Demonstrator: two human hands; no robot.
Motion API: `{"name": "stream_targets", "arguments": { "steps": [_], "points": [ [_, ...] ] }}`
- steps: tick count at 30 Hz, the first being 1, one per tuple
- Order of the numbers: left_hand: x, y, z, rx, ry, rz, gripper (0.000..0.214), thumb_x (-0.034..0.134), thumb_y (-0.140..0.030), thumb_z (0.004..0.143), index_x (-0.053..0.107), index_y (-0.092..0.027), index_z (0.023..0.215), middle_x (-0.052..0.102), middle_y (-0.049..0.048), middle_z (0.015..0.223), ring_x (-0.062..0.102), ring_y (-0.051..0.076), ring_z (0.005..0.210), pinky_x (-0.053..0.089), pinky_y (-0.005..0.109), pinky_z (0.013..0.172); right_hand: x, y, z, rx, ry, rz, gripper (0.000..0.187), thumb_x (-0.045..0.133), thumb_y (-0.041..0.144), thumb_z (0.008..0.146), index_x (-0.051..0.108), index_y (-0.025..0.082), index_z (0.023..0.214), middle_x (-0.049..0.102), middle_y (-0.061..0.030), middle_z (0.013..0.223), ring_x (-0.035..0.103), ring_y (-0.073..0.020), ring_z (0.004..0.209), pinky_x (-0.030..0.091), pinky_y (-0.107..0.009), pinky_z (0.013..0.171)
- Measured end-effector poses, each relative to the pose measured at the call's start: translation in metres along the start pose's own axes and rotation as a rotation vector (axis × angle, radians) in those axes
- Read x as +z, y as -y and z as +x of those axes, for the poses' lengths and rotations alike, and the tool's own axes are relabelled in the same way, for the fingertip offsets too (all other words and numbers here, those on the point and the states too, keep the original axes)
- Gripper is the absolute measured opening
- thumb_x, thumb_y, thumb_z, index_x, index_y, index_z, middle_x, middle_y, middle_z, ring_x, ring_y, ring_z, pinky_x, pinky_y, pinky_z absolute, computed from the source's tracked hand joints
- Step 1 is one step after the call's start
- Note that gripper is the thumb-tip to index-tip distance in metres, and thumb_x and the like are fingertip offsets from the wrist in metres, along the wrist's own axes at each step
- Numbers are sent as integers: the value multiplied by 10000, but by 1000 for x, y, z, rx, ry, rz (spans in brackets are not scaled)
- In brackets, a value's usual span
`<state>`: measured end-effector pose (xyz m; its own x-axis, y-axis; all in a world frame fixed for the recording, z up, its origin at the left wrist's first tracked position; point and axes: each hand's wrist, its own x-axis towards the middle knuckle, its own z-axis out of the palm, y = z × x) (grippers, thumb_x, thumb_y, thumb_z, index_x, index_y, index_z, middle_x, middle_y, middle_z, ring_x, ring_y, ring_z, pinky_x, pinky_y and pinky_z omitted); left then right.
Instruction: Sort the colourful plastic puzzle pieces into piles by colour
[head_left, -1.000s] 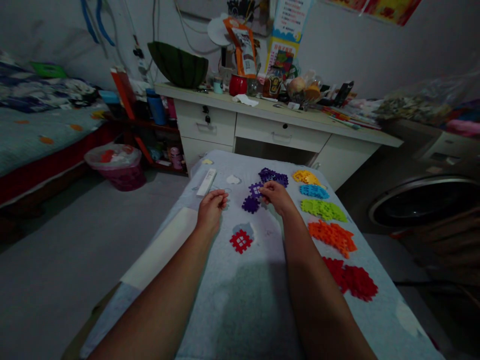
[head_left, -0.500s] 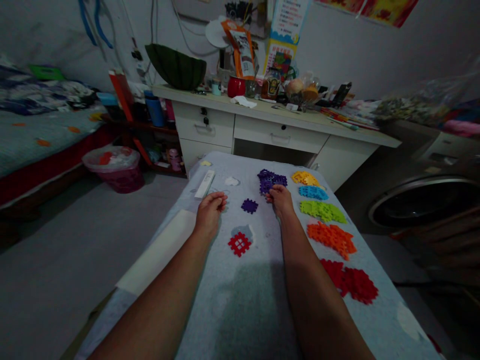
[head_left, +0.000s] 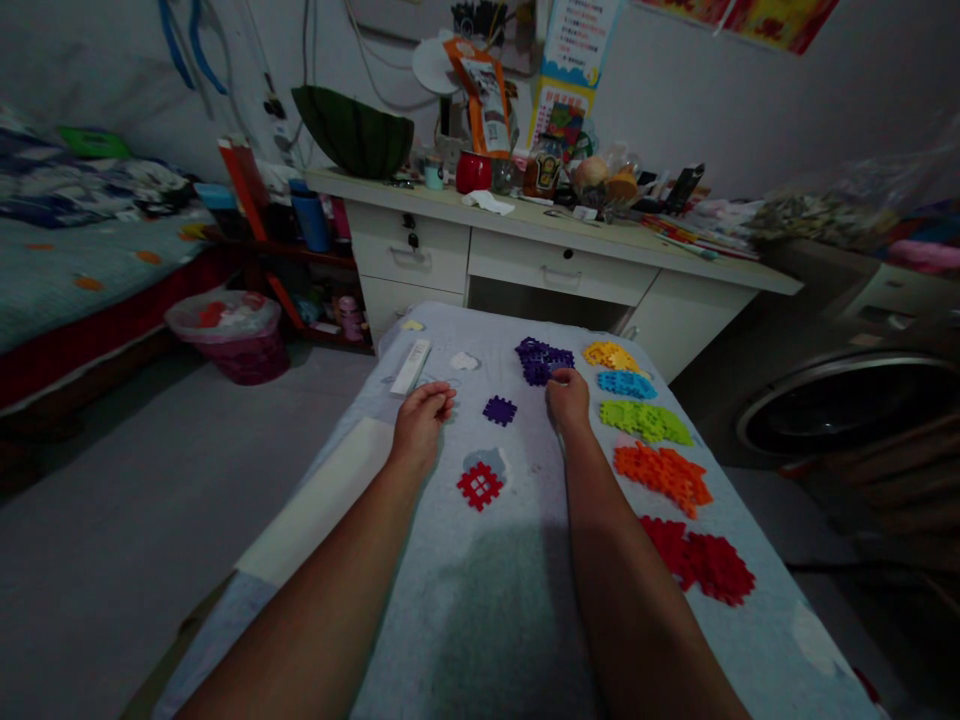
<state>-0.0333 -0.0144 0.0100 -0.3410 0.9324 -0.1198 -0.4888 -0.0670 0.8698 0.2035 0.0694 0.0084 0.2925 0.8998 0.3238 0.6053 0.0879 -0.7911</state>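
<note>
My right hand (head_left: 568, 398) is at the near right edge of a pile of dark purple toothed plastic building tiles (head_left: 541, 362). Its fingers are bent inward, and what they hold, if anything, is hidden. My left hand (head_left: 424, 408) hovers over the left side of the cloth, fingers loosely curled together, with nothing visible in them. Between the hands lies a single purple square tile (head_left: 499, 411) with a solid middle. Nearer to me sits a red tile (head_left: 480, 486) with a windowed middle. A white narrow box (head_left: 411, 367) rests just beyond my left hand.
Along the right side of the cloth-covered table (head_left: 510, 620) lie yellow (head_left: 609, 355), blue (head_left: 627, 384), green (head_left: 643, 421), orange (head_left: 663, 476) and red (head_left: 712, 566) tile piles. A white desk (head_left: 555, 275) stands behind, a washing machine (head_left: 832, 370) at right, a pink bin (head_left: 251, 355) at left.
My right hand has drawn slightly to the right along the near edge of the purple pile, and its fingers are more bent. My left hand has hardly moved.
</note>
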Motion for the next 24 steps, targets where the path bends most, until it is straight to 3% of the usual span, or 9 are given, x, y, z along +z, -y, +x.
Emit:
{"name": "stream_targets", "arguments": {
  "steps": [2,4,6,8,11,16,21,24],
  "points": [
    [0,-1,-1,-2,4,-1,211,664,-194,613,663,-161,822,694,36,809,581,97,663,451,221,621,-4,13,-3,-18,102,-17,165,535,225,710,644,167,820,661,-40,789,605,-185,768,482,-309,766],
    [0,-1,-1,-4,3,-5,214,668,-196,606,665,-160,817,694,35,804,582,98,665,452,219,622,-5,26,-8,-89,344,-31,172,593,248,730,654,162,865,654,-31,812,596,-168,753,473,-291,747],
    [1,-1,-1,-3,0,-11,220,672,-197,593,667,-157,810,693,35,795,583,98,668,452,216,623,-4,36,-14,-191,605,-111,297,700,279,700,657,167,972,652,-33,908,593,-163,811,468,-283,768],
    [1,-1,0,-4,-8,-20,227,676,-198,578,667,-155,800,692,33,782,582,96,664,449,210,619,-1,41,-21,-269,756,-255,465,796,286,632,649,185,1062,635,-49,1022,584,-180,925,457,-295,838],
    [2,-1,0,-11,-16,-31,240,685,-200,563,668,-152,797,694,32,773,577,91,651,444,205,615,3,44,-28,-317,789,-421,573,835,274,609,630,197,1139,612,-74,1115,560,-211,1044,434,-324,917],
    [3,-2,0,-18,-12,-35,240,684,-193,566,671,-152,802,697,35,778,581,91,661,445,203,625,0,47,-26,-338,777,-391,440,781,253,691,656,183,1108,648,-83,1114,591,-198,996,447,-302,883],
    [3,-2,-1,-15,-12,-24,231,678,-188,573,671,-157,802,694,41,796,587,107,677,450,219,616,-13,51,-17,-249,829,-238,167,619,201,795,697,158,936,707,-42,923,616,-154,807,446,-246,722],
    [3,-2,-1,-14,-9,-15,240,680,-187,567,671,-157,805,693,42,803,587,109,682,449,220,615,-17,43,-12,-174,774,-141,171,513,165,826,682,150,844,665,-7,743,582,-128,668,422,-227,623]
  ]
}}
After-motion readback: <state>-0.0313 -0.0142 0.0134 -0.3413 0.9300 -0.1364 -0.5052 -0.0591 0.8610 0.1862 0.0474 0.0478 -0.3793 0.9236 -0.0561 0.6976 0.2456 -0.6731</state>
